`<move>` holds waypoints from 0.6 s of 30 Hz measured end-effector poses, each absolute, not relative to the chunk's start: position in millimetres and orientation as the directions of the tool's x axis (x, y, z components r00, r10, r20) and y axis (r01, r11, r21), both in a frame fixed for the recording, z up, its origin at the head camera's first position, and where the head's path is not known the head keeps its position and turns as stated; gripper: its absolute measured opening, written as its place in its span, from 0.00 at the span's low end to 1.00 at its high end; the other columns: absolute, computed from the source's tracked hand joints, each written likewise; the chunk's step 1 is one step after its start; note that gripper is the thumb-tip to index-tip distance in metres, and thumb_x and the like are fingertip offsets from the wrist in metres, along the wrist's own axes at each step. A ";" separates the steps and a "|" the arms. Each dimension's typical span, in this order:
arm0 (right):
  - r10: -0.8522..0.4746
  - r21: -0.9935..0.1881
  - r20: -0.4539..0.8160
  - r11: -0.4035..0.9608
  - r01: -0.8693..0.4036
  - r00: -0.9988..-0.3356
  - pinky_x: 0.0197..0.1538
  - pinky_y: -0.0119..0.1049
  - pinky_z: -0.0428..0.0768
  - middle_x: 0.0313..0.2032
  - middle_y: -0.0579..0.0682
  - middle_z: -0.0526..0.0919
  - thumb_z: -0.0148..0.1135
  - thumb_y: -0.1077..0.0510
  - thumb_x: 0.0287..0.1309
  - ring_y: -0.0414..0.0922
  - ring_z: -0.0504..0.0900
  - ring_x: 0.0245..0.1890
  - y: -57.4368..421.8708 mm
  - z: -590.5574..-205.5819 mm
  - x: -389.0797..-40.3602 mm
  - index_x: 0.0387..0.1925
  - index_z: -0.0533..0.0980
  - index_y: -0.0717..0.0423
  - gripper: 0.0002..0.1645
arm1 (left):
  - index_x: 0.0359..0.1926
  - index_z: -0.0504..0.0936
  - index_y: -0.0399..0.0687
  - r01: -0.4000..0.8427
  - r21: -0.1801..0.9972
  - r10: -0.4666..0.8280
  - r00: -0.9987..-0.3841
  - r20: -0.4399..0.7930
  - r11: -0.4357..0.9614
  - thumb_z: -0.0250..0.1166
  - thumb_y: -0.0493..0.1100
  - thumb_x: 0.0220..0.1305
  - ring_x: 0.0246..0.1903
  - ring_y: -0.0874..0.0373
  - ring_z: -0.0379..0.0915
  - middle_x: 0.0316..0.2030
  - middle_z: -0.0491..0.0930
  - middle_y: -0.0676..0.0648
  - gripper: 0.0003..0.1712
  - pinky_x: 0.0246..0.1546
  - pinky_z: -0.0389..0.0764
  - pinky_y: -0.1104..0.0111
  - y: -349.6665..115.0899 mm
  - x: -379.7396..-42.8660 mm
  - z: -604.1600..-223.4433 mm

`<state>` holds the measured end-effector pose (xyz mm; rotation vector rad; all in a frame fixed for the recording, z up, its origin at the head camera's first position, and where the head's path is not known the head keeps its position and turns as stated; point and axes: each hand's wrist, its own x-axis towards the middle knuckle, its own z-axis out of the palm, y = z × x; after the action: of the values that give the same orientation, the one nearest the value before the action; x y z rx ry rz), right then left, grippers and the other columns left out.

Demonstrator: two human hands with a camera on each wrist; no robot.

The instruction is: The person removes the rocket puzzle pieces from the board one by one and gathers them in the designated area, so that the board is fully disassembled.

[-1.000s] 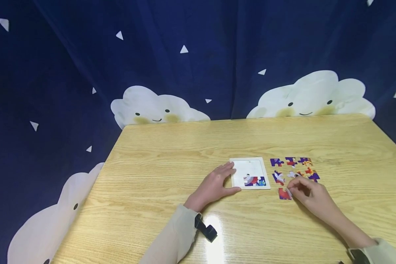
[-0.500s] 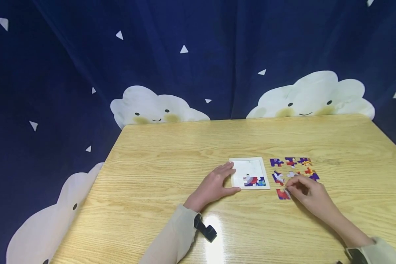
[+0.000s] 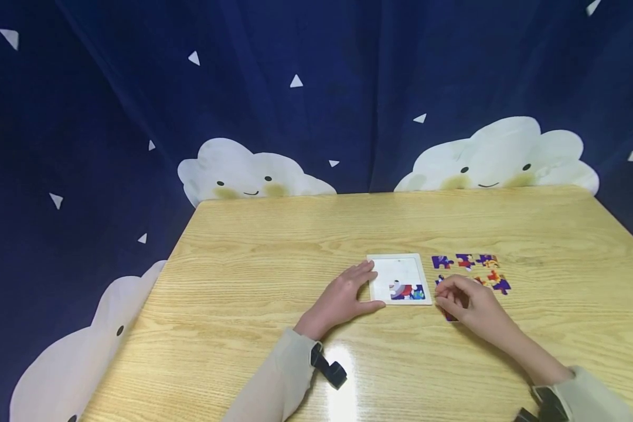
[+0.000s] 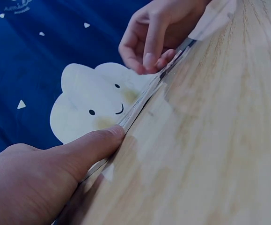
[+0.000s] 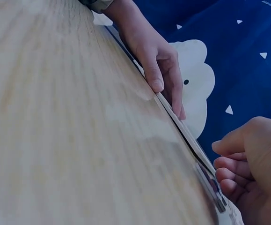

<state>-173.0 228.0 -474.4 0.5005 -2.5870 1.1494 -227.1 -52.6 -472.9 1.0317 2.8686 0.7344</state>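
Observation:
My left hand [image 3: 343, 295] holds the left side of a white-framed puzzle board [image 3: 426, 275], thumb at its near edge and fingers farther up the side. Two joined puzzle pieces [image 3: 407, 292] lie in the board's lower right. My right hand [image 3: 472, 302] is just right of the board, thumb and fingers brought together in a pinch on a small puzzle piece that they almost wholly hide. Under that hand, loose pieces are partly covered. In the right wrist view the right fingers [image 5: 240, 164] are curled inward; the left wrist view shows the left thumb [image 4: 95, 143] against the board's edge.
A row of loose puzzle pieces [image 3: 465, 261] lies right of the board, with more pieces [image 3: 498, 283] below it. The wooden table [image 3: 274, 264] runs back to a dark blue cloth [image 3: 337, 70] printed with clouds and triangles.
My right hand has moved left from the lower loose pieces toward the board and now covers pieces that showed before. The left hand and the board have stayed in place.

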 end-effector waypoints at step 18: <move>-0.366 -0.620 0.316 0.618 -0.483 -0.875 0.23 0.24 0.69 0.24 0.38 0.74 0.70 0.66 0.53 0.28 0.66 0.23 194.8 -460.9 -201.7 0.34 0.77 0.53 0.10 | 0.65 0.74 0.47 0.605 0.416 0.601 -0.783 0.158 0.679 0.66 0.63 0.60 0.73 0.54 0.59 0.72 0.64 0.47 0.38 0.73 0.64 0.61 -52.1 -226.7 -471.9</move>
<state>-201.7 194.8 -460.9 0.7088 -2.6813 1.0983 -226.7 -52.1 -471.9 1.0362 2.8858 0.7196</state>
